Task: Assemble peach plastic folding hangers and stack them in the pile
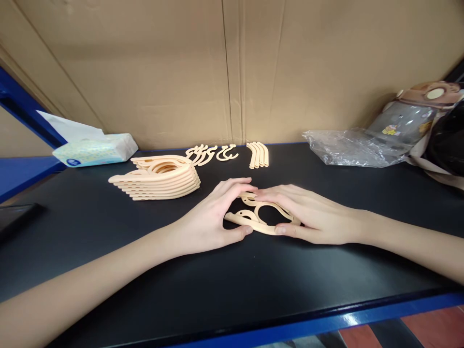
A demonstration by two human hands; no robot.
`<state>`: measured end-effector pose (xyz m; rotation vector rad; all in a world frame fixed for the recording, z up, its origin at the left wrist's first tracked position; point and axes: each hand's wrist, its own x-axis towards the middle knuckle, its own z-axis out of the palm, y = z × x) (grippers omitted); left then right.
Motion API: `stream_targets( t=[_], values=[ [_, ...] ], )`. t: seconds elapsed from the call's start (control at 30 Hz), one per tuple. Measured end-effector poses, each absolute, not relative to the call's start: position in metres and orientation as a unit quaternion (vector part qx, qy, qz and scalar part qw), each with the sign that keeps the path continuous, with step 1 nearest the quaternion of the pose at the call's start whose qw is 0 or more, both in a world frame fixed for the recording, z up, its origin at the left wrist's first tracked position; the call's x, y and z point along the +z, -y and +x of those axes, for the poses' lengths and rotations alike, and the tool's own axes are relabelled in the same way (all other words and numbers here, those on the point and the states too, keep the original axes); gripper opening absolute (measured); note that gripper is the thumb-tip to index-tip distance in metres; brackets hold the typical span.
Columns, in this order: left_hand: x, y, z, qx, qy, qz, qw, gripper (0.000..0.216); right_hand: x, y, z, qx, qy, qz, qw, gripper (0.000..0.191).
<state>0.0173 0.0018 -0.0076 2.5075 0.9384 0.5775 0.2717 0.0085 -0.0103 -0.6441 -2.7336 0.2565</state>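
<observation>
A beige plastic folding hanger [266, 227] lies flat on the black tabletop in front of me, folded into a loop. My left hand [217, 217] curls around its left end, thumb at the near edge and fingers at the far edge. From the other side my right hand [308, 215] grips it, with the thumb on the near arm and the fingers over the far arm. The fingers partly hide the hanger's far side and right end. To the left rises a neat stack of matching folded hangers [159, 183].
Loose beige hooks [203, 154] and several short curved strips [258, 154] lie along the back. A tissue pack [97, 149] sits at the back left. Crumpled clear plastic [351, 147] and a drinking bottle [402, 121] are at the right. A cardboard wall [163, 72] closes the back.
</observation>
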Motion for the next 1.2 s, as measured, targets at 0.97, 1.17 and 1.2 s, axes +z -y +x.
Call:
stream_targets(
  t=[0.97, 1.17, 1.2],
  values=[
    [-0.005, -0.003, 0.014, 0.228, -0.303, 0.925, -0.009, 0.06, 0.004, -0.014, 0.271, 0.479, 0.756, -0.369, 0.25, 0.031],
    [-0.006, -0.003, 0.015, 0.225, -0.312, 0.923, 0.018, 0.063, 0.006, -0.014, 0.268, 0.495, 0.738, -0.385, 0.25, 0.031],
    [-0.006, -0.003, 0.015, 0.224, -0.314, 0.923, 0.019, 0.062, 0.006, -0.014, 0.268, 0.496, 0.735, -0.391, 0.248, 0.031]
  ],
)
